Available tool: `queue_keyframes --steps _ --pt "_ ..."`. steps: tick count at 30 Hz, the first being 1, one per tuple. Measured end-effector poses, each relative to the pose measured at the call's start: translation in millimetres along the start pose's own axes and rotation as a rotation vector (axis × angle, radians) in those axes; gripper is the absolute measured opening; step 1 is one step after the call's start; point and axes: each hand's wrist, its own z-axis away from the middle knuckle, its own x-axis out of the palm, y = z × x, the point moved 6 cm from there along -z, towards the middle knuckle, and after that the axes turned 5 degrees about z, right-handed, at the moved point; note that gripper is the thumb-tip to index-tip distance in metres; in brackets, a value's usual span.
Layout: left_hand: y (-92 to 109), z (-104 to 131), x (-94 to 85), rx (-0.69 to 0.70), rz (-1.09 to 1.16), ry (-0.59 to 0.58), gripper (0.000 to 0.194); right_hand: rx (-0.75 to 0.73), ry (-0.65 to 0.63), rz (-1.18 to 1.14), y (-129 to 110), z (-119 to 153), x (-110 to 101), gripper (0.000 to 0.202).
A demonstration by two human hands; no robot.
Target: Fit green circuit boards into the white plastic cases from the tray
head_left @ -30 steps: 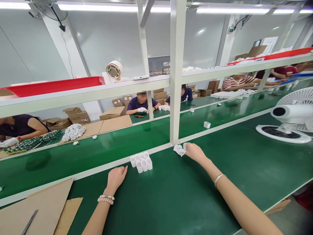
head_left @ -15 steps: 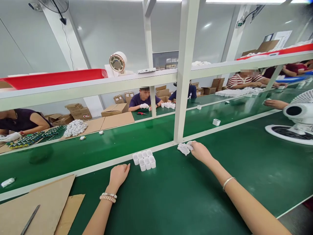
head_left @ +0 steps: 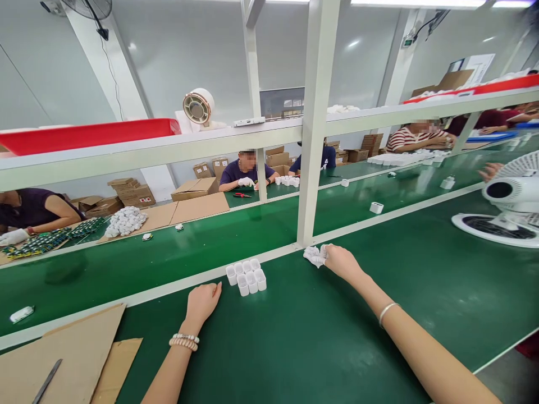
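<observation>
My left hand (head_left: 204, 301) rests on the green table with its fingers curled in, just left of a cluster of small white open-topped cups (head_left: 248, 276). Nothing shows in it, though its palm side is hidden. Further right, near the foot of the white post, my right hand (head_left: 340, 260) pinches a crumpled white cloth (head_left: 314, 256) that lies on the table. The cups stand close together in two rows, between my hands, and neither hand visibly touches them.
Brown cardboard (head_left: 63, 356) with a metal blade (head_left: 48, 381) lies at the lower left. A white post (head_left: 315, 129) rises in front. Beyond the divider, a belt (head_left: 202, 241) carries small white parts. A white fan (head_left: 511, 202) stands right. Several people sit opposite.
The belt's small white parts have shifted right. A white piece now lies on the belt near the fan, where another person's hand has drawn back. My hands stay nearly in place.
</observation>
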Motion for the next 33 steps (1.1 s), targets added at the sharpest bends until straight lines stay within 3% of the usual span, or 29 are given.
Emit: queue_keyframes --steps 12,24,28,33 --pt "-1 2 0.5 -0.013 0.026 -0.005 0.057 -0.042 0.036 0.045 -4 -1 -2 0.022" --pt "1 3 -3.2 -0.006 0.024 -0.02 0.054 0.019 0.034 -0.037 1 -2 -3 0.021" --pt "1 2 -1.9 -0.006 0.025 -0.023 0.053 0.027 0.057 -0.08 5 -2 -6 0.012" --pt "1 2 -0.9 -0.004 0.029 -0.026 0.053 0.04 0.081 -0.121 5 -1 -7 0.023"
